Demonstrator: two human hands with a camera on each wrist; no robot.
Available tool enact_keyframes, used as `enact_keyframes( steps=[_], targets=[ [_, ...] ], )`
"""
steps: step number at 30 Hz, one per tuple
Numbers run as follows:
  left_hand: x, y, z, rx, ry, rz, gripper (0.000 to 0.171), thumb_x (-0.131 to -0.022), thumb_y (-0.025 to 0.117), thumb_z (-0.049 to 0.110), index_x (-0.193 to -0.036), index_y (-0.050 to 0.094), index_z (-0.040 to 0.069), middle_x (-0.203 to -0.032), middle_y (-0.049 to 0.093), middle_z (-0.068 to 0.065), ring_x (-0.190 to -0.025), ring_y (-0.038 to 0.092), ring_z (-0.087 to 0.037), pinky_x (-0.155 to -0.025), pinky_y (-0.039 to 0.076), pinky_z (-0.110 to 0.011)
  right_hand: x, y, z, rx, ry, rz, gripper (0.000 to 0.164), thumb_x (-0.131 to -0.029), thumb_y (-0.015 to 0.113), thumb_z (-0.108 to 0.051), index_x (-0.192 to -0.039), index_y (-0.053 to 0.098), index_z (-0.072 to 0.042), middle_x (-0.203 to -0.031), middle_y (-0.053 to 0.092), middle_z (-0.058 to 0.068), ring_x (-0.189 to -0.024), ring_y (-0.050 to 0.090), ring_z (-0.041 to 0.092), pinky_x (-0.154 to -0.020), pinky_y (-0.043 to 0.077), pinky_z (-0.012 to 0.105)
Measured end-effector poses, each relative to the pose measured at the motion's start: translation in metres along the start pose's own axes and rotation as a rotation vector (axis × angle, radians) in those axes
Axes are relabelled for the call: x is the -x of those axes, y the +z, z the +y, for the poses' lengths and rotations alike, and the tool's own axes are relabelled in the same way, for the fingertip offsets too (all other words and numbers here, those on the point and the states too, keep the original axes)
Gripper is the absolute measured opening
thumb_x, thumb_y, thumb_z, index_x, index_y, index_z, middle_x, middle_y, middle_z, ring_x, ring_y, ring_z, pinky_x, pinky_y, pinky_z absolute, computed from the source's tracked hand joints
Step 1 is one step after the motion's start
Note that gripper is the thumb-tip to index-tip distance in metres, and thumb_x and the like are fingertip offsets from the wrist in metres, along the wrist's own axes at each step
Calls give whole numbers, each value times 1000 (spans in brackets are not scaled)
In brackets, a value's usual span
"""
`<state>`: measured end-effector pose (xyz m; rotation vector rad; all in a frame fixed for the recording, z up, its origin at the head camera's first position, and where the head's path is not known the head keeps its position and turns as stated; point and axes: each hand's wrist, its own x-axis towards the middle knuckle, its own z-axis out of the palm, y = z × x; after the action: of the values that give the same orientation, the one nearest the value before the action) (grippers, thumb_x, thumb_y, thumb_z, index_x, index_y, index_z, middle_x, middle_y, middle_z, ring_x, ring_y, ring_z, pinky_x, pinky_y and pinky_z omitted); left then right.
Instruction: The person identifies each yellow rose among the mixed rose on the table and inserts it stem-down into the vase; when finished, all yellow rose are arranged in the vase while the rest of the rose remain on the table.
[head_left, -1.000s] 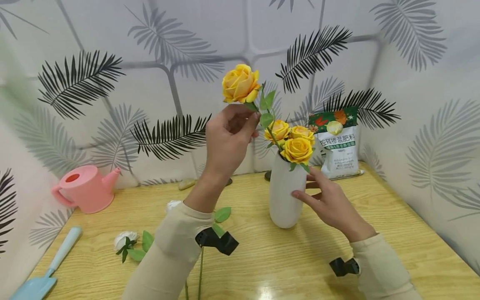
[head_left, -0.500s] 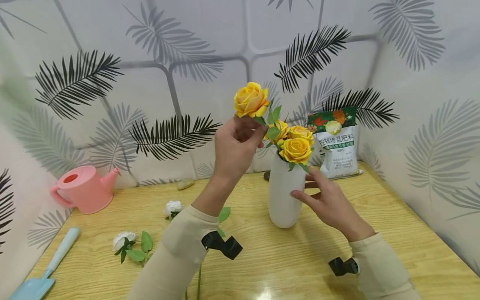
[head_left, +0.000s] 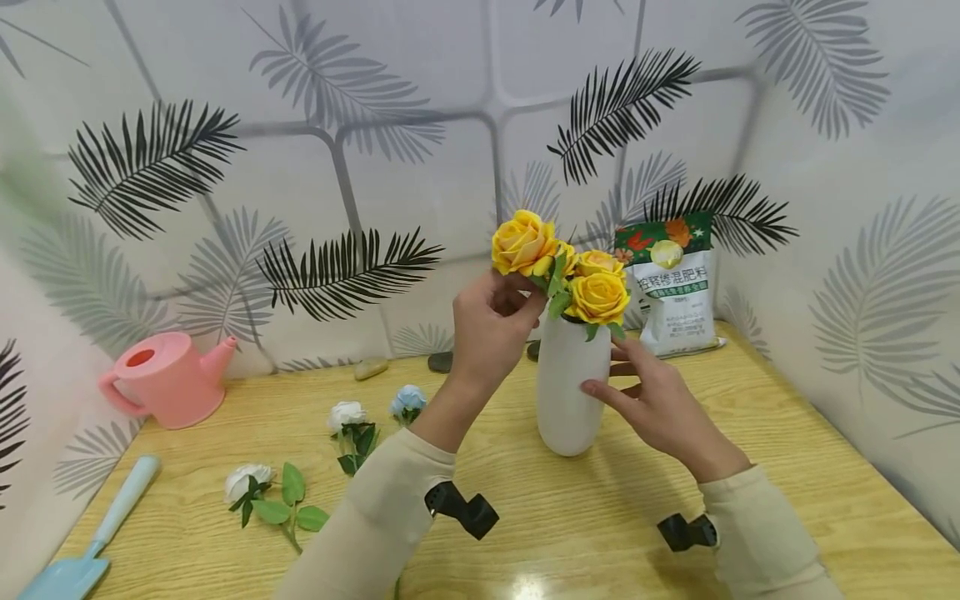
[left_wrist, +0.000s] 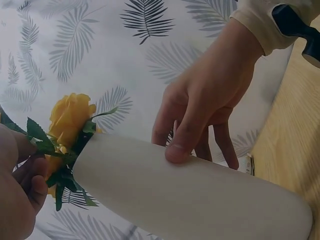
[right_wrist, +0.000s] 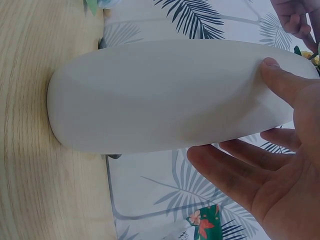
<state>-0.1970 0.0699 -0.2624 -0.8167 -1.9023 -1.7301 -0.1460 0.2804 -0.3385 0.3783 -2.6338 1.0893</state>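
Note:
My left hand (head_left: 491, 329) pinches a yellow rose (head_left: 523, 243) just under its bloom, with the leafy stem running down into the mouth of a white vase (head_left: 573, 392). Several more yellow roses (head_left: 600, 297) stand in that vase, their blooms crowded at the rim. On the vase's right side my right hand (head_left: 663, 408) holds the wall, thumb in front and fingers behind. The right wrist view shows the thumb and fingertips against the smooth vase (right_wrist: 165, 100), which stands upright on the table. In the left wrist view, leaves (left_wrist: 42, 142) partly cover the pinching fingers.
White roses (head_left: 249, 482) and a pale blue rose (head_left: 408, 402) lie left of my left arm. Farther left are a pink watering can (head_left: 172, 383) and a light blue trowel (head_left: 97, 542). A fertilizer bag (head_left: 675, 287) leans behind the vase; stones (head_left: 371, 368) line the back edge.
My left hand has come down and to the right with the yellow rose, sinking its stem deeper into the vase. The pale blue rose has come into view. My right hand stays put.

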Motion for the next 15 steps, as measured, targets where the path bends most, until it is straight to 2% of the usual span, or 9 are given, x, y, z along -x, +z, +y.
enact_keyframes(
  steps=[5,11,13,15],
  targets=[
    [3,3,-7,0,-25,-5,6,-88,70,-3,-91,69,-7,-74,69,-23,-60,66,-34,-56,56,-27,0,1,0,0,-5,1,71,-97,69,-33,-154,37,-5,-140,58,21,-116,66,38,-83,61,45],
    [6,4,-15,69,-56,-27,4,-88,67,-6,-90,70,-9,-76,69,-27,-61,66,-38,-59,60,-44,0,1,0,3,-12,3,71,-97,68,-33,-154,36,-5,-139,58,22,-116,66,37,-82,61,44],
    [6,3,-16,81,-66,-42,6,-88,65,-7,-90,70,-9,-77,69,-28,-62,66,-39,-58,60,-43,0,0,0,3,-11,3,71,-98,67,-34,-154,36,-4,-139,58,23,-116,66,38,-82,61,44],
    [7,3,-18,83,-69,-56,7,-88,65,-8,-90,71,-10,-77,69,-28,-62,65,-42,-58,60,-36,0,0,0,2,-6,2,72,-97,67,-34,-154,35,-3,-138,59,23,-116,66,38,-82,61,44]
  ],
)
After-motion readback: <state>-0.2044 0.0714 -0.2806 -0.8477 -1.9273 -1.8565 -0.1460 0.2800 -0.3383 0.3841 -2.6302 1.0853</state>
